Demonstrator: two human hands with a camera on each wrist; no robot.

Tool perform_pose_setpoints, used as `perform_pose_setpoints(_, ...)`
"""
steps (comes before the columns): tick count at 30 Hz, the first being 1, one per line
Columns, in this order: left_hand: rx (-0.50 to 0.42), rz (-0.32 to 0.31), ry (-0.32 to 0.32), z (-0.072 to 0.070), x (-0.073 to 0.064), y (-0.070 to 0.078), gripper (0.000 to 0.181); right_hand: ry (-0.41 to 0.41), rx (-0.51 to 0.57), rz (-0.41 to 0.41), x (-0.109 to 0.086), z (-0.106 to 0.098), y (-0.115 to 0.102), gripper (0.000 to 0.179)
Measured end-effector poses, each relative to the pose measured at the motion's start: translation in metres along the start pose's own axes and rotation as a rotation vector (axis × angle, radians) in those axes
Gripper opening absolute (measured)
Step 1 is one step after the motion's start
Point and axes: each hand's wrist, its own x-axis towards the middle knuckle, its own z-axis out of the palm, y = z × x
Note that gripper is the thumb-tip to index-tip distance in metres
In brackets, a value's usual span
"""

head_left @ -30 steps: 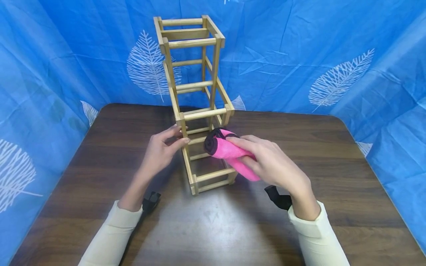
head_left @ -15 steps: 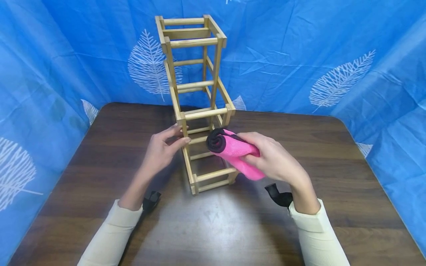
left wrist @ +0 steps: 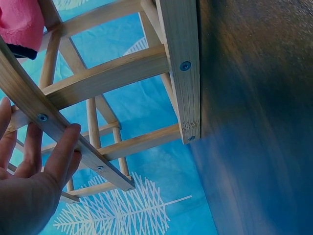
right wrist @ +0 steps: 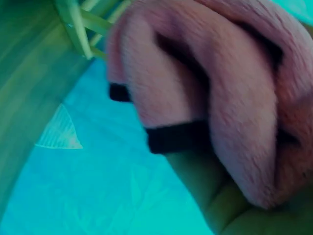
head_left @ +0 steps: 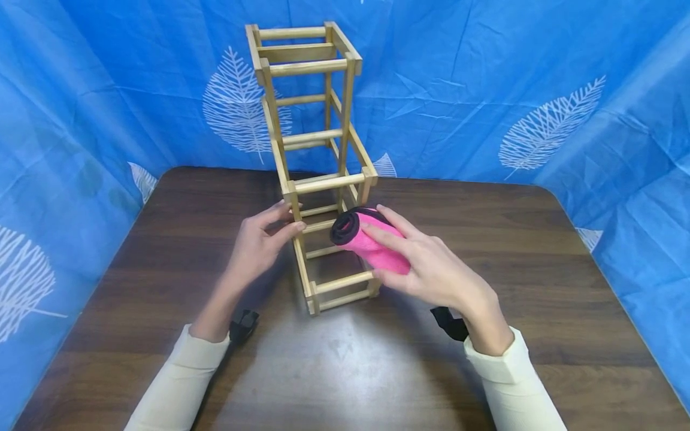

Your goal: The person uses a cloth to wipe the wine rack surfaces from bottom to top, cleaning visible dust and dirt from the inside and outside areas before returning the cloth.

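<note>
A tiered wooden rack (head_left: pixel 330 183) of slim bars and rungs stands upright on the table. My left hand (head_left: pixel 260 242) steadies its left front side, thumb and fingers on either side of a bar. Up close in the left wrist view, fingertips touch a screwed wooden rail (left wrist: pixel 83 142). My right hand (head_left: pixel 439 269) grips a rolled pink towel (head_left: pixel 372 242) with black edging, held at the rack's open front near the middle tier. The towel's fluffy folds (right wrist: pixel 239 122) fill much of the right wrist view and hide part of that hand.
The dark wooden table (head_left: pixel 345 371) reaches back to a blue curtain (head_left: pixel 442 78) printed with white leaves, which also hangs at both sides. Black wrist mounts (head_left: pixel 244 325) sit by both sleeves.
The right hand has shifted its hold on the towel, fingers now spread along its top, and the roll has moved slightly left. My left hand stays on the rack.
</note>
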Motion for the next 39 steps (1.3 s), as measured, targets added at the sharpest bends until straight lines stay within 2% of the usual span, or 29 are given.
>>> perform_pose_setpoints(3, -0.006, 0.002, 0.0, 0.001, 0.0, 0.0, 0.032, -0.063, 0.035, 0.031, -0.001, -0.004, -0.001, 0.075)
perform_pose_setpoints(5, -0.017, 0.005, -0.003, 0.002, 0.0, 0.0, 0.035, -0.067, 0.044, 0.026, -0.001, -0.006, -0.001, 0.074)
perform_pose_setpoints(12, -0.032, 0.002, 0.002, 0.004, 0.001, 0.0, 0.037, -0.035, 0.067, 0.002, -0.006, -0.006, -0.004, 0.06)
perform_pose_setpoints(19, -0.007, 0.013, 0.011, 0.003, 0.002, 0.001, 0.036, 0.012, -0.006, -0.057, -0.012, -0.011, -0.02, 0.067)
perform_pose_setpoints(24, 0.001, 0.011, 0.019, 0.002, 0.001, 0.002, 0.038, 0.028, -0.057, -0.109, -0.013, -0.011, -0.033, 0.064)
perform_pose_setpoints(28, 0.005, 0.009, 0.019, 0.002, 0.001, 0.001, 0.039, 0.055, -0.049, -0.152, -0.015, -0.01, -0.042, 0.064)
perform_pose_setpoints(34, 0.061, 0.027, 0.043, 0.0, 0.0, -0.001, 0.04, 0.101, 0.001, -0.224, -0.013, 0.001, -0.055, 0.058)
perform_pose_setpoints(37, 0.079, 0.029, 0.045, 0.0, 0.0, -0.002, 0.04, 0.086, -0.036, -0.202, -0.008, 0.013, -0.057, 0.054)
perform_pose_setpoints(39, 0.082, 0.032, 0.044, 0.0, 0.0, -0.002, 0.04, 0.068, -0.078, -0.15, -0.007, 0.019, -0.058, 0.057)
